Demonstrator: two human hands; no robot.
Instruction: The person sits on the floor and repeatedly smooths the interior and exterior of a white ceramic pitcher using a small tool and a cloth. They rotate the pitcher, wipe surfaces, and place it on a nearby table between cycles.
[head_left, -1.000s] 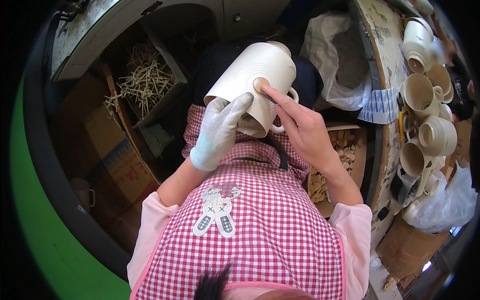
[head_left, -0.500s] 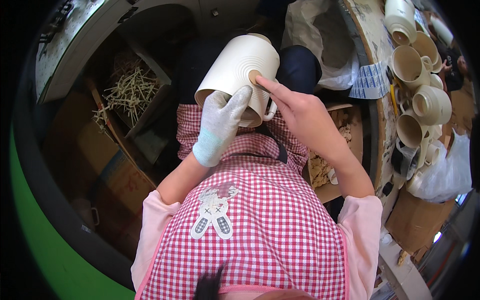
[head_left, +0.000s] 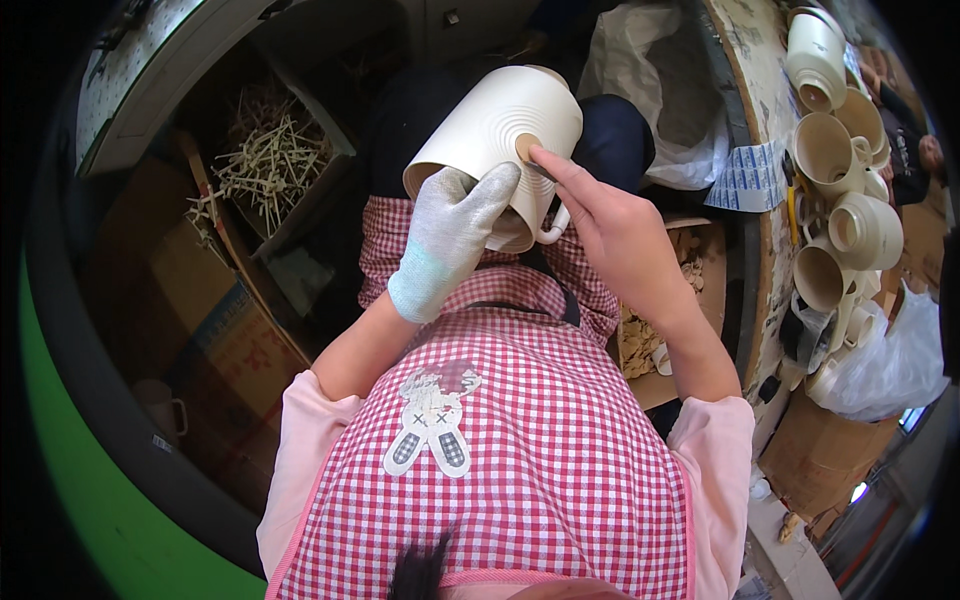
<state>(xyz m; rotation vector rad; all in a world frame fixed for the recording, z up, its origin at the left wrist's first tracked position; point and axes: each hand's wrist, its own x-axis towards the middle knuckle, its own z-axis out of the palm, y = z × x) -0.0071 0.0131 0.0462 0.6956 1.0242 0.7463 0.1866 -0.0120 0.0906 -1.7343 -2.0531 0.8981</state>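
A cream plastic jug shell (head_left: 490, 125) with a handle and ringed ridges lies tilted across my lap, its wide open end toward the lower left. My left hand (head_left: 447, 220), in a grey knitted glove with a pale blue cuff, is closed on the rim of that end, thumb along the outer wall. A small round tan disc (head_left: 526, 147) sits at the centre of the ridges. On its edge rest the outstretched fingertips of my bare right hand (head_left: 605, 215); the thumb is hidden.
Cream jug shells (head_left: 825, 150) crowd the worn bench at right, beside a clear plastic bag (head_left: 890, 370). A box of thin pale sticks (head_left: 270, 170) stands at left. Tan pieces fill a carton (head_left: 640, 345) below my right forearm. A blue-and-white printed sheet (head_left: 750, 178) hangs at the bench edge.
The jug shell and both hands sit slightly farther right in the picture, as the whole view has shifted a little. My right fingertips stay at the tan disc; the left grip is the same.
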